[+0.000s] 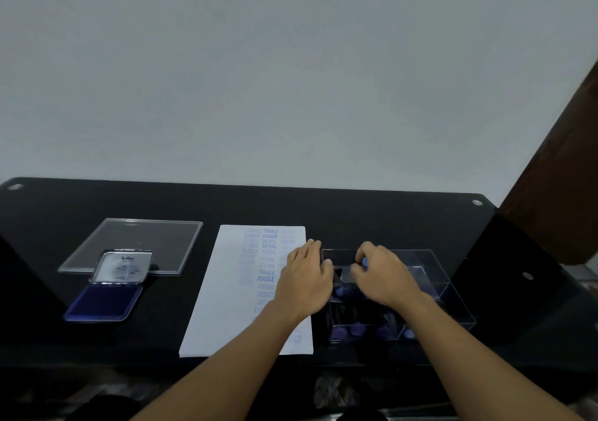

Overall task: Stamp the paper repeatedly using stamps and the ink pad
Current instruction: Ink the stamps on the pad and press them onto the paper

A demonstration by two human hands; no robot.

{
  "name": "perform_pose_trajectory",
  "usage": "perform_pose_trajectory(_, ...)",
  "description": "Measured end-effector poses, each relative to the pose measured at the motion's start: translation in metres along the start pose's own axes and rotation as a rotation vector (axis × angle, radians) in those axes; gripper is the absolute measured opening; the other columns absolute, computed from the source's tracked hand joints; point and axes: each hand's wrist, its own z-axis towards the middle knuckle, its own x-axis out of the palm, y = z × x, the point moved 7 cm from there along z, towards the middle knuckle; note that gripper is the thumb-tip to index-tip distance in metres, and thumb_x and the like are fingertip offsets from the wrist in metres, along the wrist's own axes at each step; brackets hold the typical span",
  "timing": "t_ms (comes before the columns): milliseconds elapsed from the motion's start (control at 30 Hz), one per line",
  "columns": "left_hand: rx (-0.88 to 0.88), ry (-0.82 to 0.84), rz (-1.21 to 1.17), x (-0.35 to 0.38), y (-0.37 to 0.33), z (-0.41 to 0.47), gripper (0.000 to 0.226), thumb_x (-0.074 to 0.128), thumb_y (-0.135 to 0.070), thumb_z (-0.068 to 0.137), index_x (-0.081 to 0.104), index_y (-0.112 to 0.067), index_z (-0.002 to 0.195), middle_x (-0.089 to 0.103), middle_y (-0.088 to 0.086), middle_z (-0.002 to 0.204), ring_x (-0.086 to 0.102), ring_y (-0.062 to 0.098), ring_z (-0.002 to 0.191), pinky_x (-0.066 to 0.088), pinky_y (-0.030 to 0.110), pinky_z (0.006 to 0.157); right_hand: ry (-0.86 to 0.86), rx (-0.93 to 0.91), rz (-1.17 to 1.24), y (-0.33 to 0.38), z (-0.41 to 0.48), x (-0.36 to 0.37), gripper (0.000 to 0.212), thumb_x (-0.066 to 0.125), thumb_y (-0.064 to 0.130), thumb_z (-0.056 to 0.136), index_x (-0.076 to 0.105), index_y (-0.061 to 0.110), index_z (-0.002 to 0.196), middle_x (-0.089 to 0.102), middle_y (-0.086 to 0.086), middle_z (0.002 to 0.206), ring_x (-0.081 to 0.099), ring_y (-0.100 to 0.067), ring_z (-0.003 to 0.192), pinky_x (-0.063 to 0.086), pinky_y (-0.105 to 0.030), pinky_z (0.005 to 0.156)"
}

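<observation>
a white sheet of paper [226, 294] lies flat in the middle of a glossy black table [259, 203], a long rectangle already carrying columns of blue-violet stamp marks; the readable ones say "sample", "fragile" and "air mail", while lower and fainter ones are too blurred to read. just right of the paper stands a clear acrylic box [449, 294] with thin square walls and inner dividers, holding several stamps [357, 329] with rounded purple tops. the left hand [302, 283] rests over the paper's right edge with its fingers curled against the box's near-left wall, gripping that wall as far as can be seen. the right hand [385, 275] is over the box, just beside the paper, its fingers pinched closed on a small blue-topped stamp [364, 262] at the fingertips. well left of the paper sits the ink pad [103, 302], a rounded rectangular tin lying open, its dark blue felt pad facing up and its silvery hinged lid [124, 267] tilted back with the printed brand "artline"; smaller print on it is unreadable. behind the tin, also left of the paper, a flat clear plastic lid [142, 237] with a raised rim lies on the table.
</observation>
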Motion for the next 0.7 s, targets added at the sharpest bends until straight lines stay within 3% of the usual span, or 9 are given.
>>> perform_pose_trajectory(200,-0.016,-0.031,0.006,-0.042,0.014,-0.011,0.05,0.039,-0.032,0.103,0.034,-0.018,0.151,0.035,0.0,0.158,0.027,0.02,0.146,0.028,0.038,0.117,-0.067,-0.033,0.059,0.028,-0.005,-0.016,0.009,0.05,0.02,0.098,0.047,0.02,0.09,0.058,0.0,0.086,0.055,-0.015,0.075,0.041,-0.032,0.058)
perform_pose_trajectory(433,-0.048,-0.133,-0.004,-0.111,0.057,-0.035,0.048,0.045,-0.033,0.103,0.038,-0.019,0.148,0.04,-0.002,0.154,0.034,0.019,0.142,0.033,0.036,0.114,-0.036,-0.045,0.211,0.098,-0.007,-0.012,0.012,0.052,0.022,0.096,0.046,0.013,0.091,0.062,-0.008,0.079,0.053,-0.022,0.063,0.048,-0.042,0.058)
perform_pose_trajectory(600,-0.098,-0.22,-0.032,-0.162,0.103,-0.055,0.04,0.047,-0.029,0.097,0.054,-0.015,0.134,0.057,0.004,0.135,0.049,0.026,0.128,0.044,0.042,0.102,0.034,-0.101,0.286,0.159,-0.008,0.008,0.015,0.052,0.023,0.099,0.048,0.01,0.092,0.057,-0.006,0.076,0.044,-0.014,0.059,0.04,-0.029,0.051)
perform_pose_trajectory(700,-0.153,-0.286,-0.015,-0.19,0.129,-0.066,0.037,0.05,-0.027,0.098,0.054,-0.014,0.132,0.056,0.004,0.133,0.05,0.018,0.117,0.044,0.034,0.097,0.061,-0.122,0.329,0.195,-0.01,0.018,0.015,0.051,0.02,0.101,0.048,0.013,0.088,0.056,-0.002,0.082,0.045,-0.009,0.062,0.033,-0.017,0.051)
